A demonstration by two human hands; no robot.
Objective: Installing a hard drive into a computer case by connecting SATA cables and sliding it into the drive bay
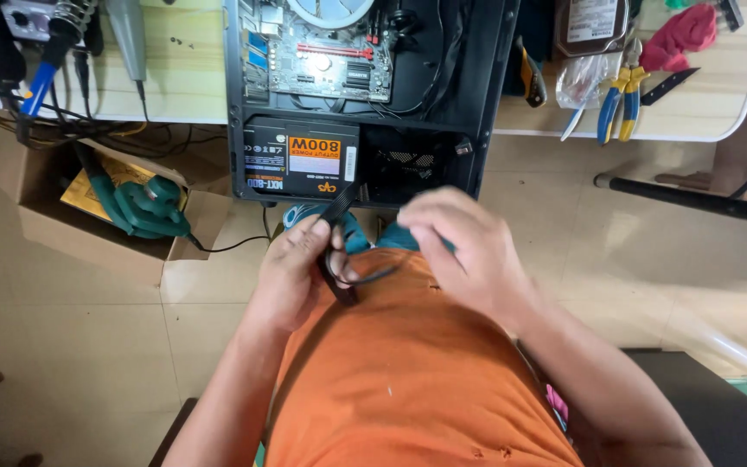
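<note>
My left hand (297, 268) grips a flat black cable (336, 210) that runs up toward the power supply (300, 161) in the open black computer case (494, 95). The cable's lower end pokes out under my fingers over my orange shirt. My right hand (464, 251) hovers just right of it, fingers curled and blurred; a thin loop of the cable reaches toward it, and whether it pinches the cable is unclear. The case lies on the table edge with its motherboard (326, 56) showing.
On the wooden table (188, 78) lie pliers with blue-yellow handles (616, 99), a red cloth (685, 33), a hard drive (591, 22) and a soldering tool (49, 60). A cardboard box (54, 220) holding a green blower (144, 207) sits on the tiled floor at left.
</note>
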